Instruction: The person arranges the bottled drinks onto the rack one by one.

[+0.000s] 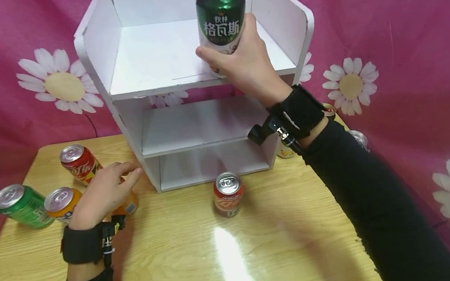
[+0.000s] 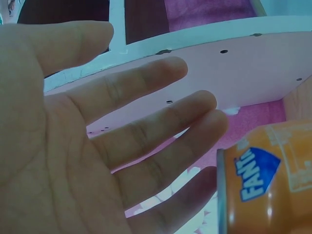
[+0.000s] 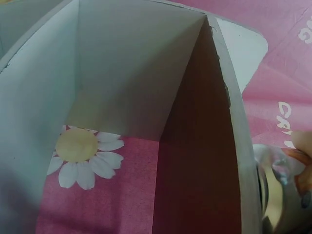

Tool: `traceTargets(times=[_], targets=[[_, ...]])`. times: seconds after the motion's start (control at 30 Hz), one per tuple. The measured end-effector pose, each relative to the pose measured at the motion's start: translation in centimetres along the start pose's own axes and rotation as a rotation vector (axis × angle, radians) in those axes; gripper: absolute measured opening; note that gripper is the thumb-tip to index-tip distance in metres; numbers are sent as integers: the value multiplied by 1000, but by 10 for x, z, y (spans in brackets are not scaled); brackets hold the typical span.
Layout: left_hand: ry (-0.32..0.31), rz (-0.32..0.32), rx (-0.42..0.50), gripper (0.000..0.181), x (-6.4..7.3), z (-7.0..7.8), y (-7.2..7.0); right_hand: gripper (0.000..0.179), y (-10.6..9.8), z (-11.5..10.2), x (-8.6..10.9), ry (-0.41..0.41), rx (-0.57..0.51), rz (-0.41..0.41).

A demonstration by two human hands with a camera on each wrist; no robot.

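My right hand (image 1: 246,60) grips a green and white drink can (image 1: 221,14), thumb at its front and fingers around its far side. The can is upright at the front right of the white shelf's (image 1: 160,57) top level. In the right wrist view the can's base (image 3: 273,195) shows right at the board's edge. My left hand (image 1: 102,193) hovers over the table's left side with fingers loosely extended and nothing in them. Beside its fingertips in the left wrist view is an orange Fanta can (image 2: 263,180), partly hidden beneath the hand in the head view.
A red can (image 1: 229,194) stands before the shelf's lower levels. Left of the shelf are a red cola can (image 1: 80,163), a green can (image 1: 24,206) and another orange can (image 1: 61,202). More cans, one with a silver top (image 1: 358,138), sit behind my right arm.
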State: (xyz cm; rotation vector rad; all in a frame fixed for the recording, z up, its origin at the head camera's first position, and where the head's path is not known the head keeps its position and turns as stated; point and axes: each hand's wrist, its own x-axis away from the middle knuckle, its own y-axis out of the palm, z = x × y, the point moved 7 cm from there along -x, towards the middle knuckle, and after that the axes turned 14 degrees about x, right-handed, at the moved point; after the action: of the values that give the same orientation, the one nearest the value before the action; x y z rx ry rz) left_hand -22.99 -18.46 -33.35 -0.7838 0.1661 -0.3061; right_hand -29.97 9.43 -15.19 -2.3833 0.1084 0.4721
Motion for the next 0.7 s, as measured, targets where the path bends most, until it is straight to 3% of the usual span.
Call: traceTargets(times=[0.53, 0.7], targets=[[-53, 5, 1, 55, 10, -4, -3, 78, 10, -10, -2, 5, 60, -73], [-44, 3, -3, 52, 10, -2, -2, 77, 14, -9, -5, 25, 58, -97]])
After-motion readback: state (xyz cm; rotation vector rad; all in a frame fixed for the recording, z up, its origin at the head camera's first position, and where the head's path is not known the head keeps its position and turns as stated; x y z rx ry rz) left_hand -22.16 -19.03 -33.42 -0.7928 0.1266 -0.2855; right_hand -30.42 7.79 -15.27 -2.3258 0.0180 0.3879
